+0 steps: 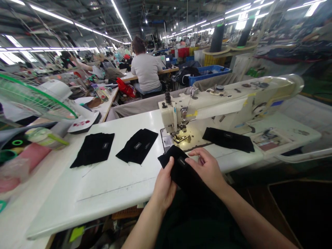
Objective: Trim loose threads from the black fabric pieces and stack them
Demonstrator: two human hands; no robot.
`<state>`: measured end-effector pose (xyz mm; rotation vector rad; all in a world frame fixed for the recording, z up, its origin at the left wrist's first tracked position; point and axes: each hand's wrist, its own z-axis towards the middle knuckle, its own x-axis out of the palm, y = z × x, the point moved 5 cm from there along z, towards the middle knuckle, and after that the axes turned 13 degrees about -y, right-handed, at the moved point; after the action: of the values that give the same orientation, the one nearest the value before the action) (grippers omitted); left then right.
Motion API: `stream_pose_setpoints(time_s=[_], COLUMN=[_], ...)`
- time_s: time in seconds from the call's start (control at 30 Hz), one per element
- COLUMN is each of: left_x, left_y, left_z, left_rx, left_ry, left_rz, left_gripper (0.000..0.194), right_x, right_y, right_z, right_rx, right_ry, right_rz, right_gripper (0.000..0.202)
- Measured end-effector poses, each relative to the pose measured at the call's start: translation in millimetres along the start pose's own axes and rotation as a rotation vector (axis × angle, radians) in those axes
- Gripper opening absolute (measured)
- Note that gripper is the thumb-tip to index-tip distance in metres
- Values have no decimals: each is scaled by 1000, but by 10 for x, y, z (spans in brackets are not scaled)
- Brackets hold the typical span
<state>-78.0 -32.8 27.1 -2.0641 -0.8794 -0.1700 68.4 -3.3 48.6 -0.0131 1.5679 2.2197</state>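
Observation:
My left hand (pixel 165 186) grips a black fabric piece (pixel 178 173) at its left side, thumb on top. A small dark label (pixel 182 162) with pale lettering lies on that fabric. At the label's right edge, my right hand (pixel 206 168) is closed, thumb and forefinger pinched together at the cloth. The fabric is held just in front of the needle area of a cream sewing machine (pixel 202 103). Its lower part merges with dark clothing, so its end cannot be made out.
Black labelled pieces lie on the white table (pixel 114 186): a left stack (pixel 93 150), a middle stack (pixel 138 145) and a right stack (pixel 228 138) beside the machine. A green-rimmed fan (pixel 38 97) stands at left. Ahead, a person (pixel 145 67) sits near a blue crate (pixel 210 72).

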Motion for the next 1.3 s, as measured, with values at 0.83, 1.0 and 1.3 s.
stream_pose_setpoints(time_s=[0.83,1.0,1.3], left_x=[-26,-32,-26], left_y=[-46,4,-5], left_z=[37,23,-15], left_rx=[-1,7,16], left_ry=[-38,-4,-28], left_rz=[-49,-4,11], left_gripper=[29,33,30], right_x=[-122,-24,-104], right_y=[-64,36,-77], right_z=[76,20,83], right_rx=[64,-119,-1], right_ry=[-85,-29,-105], right_rz=[25,-29,-67], right_gripper=[32,16,23])
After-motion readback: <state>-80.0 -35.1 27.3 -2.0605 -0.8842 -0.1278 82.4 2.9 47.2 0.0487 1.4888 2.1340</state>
